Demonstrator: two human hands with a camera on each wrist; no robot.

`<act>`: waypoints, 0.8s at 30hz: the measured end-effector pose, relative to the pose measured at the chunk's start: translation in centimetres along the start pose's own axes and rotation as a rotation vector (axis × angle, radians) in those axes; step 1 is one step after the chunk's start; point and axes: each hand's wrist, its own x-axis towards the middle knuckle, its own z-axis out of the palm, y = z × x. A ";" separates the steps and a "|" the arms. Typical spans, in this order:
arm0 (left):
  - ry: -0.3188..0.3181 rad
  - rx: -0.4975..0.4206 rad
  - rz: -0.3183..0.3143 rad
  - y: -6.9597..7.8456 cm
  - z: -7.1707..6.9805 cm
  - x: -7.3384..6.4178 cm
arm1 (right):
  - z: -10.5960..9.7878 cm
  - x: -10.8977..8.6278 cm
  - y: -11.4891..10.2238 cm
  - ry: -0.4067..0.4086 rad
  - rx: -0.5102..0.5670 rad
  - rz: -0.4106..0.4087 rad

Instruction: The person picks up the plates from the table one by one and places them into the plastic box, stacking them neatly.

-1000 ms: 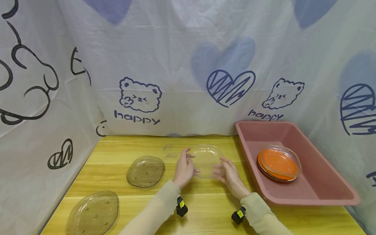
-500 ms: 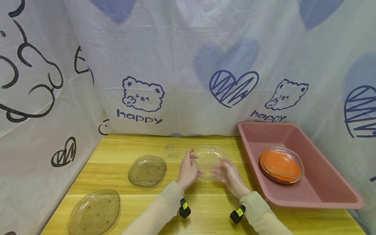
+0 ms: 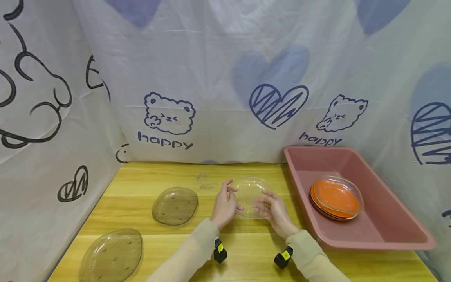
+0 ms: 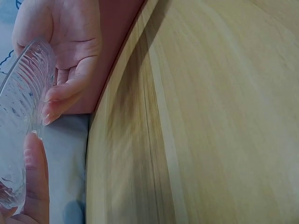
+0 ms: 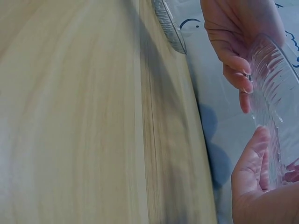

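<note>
Between my two hands is a clear plate [image 3: 250, 192] with a ridged rim, raised off the wooden table. My left hand [image 3: 224, 205] holds its left side and my right hand [image 3: 276, 213] the near right side. In the left wrist view the plate's ridged wall [image 4: 32, 79] stands steeply, with a thumb pressed to its edge. The right wrist view shows the plate [image 5: 268, 88] gripped from both ends, fingertips under its side. Two more clear plates lie on the table to the left, a nearer one [image 3: 112, 254] and a farther one [image 3: 175, 205].
A pink tub [image 3: 373, 225] stands on the right of the table. Inside it a clear plate [image 3: 356, 192] rests on top of an orange plate [image 3: 334, 196] in a stack. Printed white cloth [image 3: 218, 129] hangs behind and at both sides.
The plate has shifted slightly to the right and nearer, the left hand moving with it. The other plates and the tub stay where they were; the head view sways a little.
</note>
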 end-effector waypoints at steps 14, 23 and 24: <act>-0.014 0.068 0.020 0.1 -0.5 0.5 | -0.1 0.4 -0.2 0.011 0.008 -0.009; 0.013 0.085 0.030 -0.3 -0.9 0.9 | -0.2 0.3 -0.5 0.004 0.014 -0.010; 0.020 0.089 0.031 -0.3 -0.9 1.0 | -0.2 0.3 -0.6 0.004 0.015 -0.010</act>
